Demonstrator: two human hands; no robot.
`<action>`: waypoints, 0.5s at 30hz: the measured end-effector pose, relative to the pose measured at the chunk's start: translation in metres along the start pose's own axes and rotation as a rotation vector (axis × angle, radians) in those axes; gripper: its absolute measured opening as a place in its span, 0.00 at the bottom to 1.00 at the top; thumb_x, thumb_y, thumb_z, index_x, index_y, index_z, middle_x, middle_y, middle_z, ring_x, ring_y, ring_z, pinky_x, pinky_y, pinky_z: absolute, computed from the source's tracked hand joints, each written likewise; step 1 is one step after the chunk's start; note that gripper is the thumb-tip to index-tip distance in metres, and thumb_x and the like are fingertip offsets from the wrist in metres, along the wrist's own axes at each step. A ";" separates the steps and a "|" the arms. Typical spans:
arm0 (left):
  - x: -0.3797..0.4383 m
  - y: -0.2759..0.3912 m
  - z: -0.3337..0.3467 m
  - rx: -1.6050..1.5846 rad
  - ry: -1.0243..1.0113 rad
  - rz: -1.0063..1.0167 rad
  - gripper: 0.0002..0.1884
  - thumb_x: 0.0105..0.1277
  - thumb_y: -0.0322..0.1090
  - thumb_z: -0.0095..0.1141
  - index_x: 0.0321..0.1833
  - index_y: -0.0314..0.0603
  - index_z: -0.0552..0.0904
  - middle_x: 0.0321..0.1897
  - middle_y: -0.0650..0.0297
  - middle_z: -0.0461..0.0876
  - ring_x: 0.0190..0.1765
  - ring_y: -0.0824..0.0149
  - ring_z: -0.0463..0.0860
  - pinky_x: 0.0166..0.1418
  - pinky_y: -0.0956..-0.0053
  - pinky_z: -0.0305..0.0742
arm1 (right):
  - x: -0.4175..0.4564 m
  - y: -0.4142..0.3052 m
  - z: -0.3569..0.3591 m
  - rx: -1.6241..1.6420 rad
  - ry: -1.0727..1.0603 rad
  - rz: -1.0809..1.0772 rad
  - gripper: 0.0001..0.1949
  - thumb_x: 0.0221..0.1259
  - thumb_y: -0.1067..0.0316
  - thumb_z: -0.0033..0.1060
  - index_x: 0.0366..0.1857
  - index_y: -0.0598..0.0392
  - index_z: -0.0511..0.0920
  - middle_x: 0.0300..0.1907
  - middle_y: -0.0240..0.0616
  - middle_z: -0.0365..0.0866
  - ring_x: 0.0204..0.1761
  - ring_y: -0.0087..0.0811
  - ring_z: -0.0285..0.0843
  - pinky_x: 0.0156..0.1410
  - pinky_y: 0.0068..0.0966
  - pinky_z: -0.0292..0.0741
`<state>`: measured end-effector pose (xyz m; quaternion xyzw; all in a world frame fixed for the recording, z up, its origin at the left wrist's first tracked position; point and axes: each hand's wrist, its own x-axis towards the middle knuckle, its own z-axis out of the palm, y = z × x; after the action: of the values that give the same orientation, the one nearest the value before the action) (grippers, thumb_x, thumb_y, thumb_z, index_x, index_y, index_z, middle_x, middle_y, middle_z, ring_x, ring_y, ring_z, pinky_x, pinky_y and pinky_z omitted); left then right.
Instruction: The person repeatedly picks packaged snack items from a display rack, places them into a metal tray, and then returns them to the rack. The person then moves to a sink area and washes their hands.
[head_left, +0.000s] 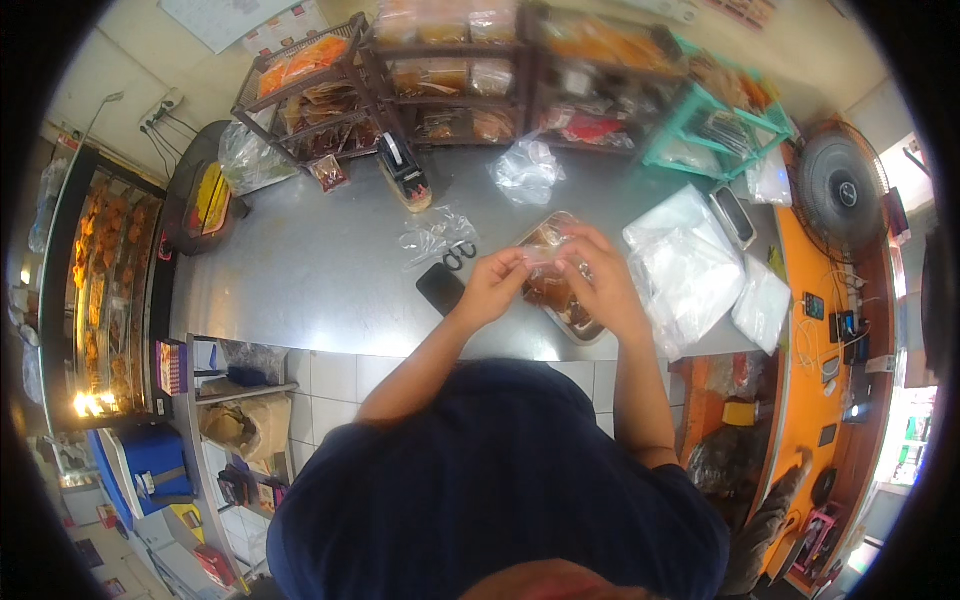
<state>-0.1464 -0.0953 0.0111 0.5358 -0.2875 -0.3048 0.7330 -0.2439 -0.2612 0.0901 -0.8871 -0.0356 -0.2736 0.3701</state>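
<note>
Between the fingertips of my left hand (495, 281) and my right hand (600, 277) is a small clear plastic bag (541, 256), pinched from both sides. Below it lies a metal tray (581, 339) with brown contents, partly hidden by my right hand. Near my left hand are black-handled scissors (459, 256) and a dark phone-like object (440, 288). A crumpled clear plastic (442, 231) rests beyond the scissors, and another crumpled bag (527, 171) sits farther back.
Stacks of clear plastic bags (686, 270) lie right of the tray, beside a small metal container (733, 216). A tape dispenser (405, 176) stands toward the back. Plastic racks (450, 52) with packed goods line the wall. A fan (844, 191) stands at the right, a lit food display case (112, 300) at the left.
</note>
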 end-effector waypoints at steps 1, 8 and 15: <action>-0.002 0.001 0.002 0.002 0.002 -0.018 0.13 0.76 0.30 0.49 0.57 0.32 0.79 0.49 0.62 0.84 0.51 0.75 0.81 0.58 0.79 0.72 | -0.001 0.001 0.002 0.055 -0.003 0.042 0.06 0.60 0.70 0.62 0.38 0.59 0.79 0.40 0.43 0.81 0.43 0.43 0.81 0.50 0.31 0.75; -0.006 0.015 0.012 0.052 0.101 0.093 0.11 0.75 0.29 0.51 0.53 0.31 0.81 0.44 0.64 0.86 0.45 0.78 0.81 0.50 0.82 0.75 | 0.001 0.003 0.006 0.381 0.028 0.314 0.06 0.60 0.70 0.62 0.39 0.58 0.79 0.38 0.40 0.81 0.39 0.38 0.82 0.48 0.26 0.76; -0.009 0.014 -0.019 0.069 0.379 0.231 0.10 0.74 0.30 0.53 0.51 0.32 0.81 0.43 0.63 0.85 0.43 0.76 0.82 0.49 0.83 0.73 | -0.037 0.105 0.043 -0.025 0.029 0.789 0.10 0.58 0.65 0.65 0.41 0.55 0.81 0.39 0.42 0.84 0.43 0.42 0.82 0.52 0.31 0.77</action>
<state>-0.1358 -0.0733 0.0183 0.5718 -0.2141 -0.1029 0.7853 -0.2276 -0.3029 -0.0203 -0.8331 0.3169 -0.1233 0.4363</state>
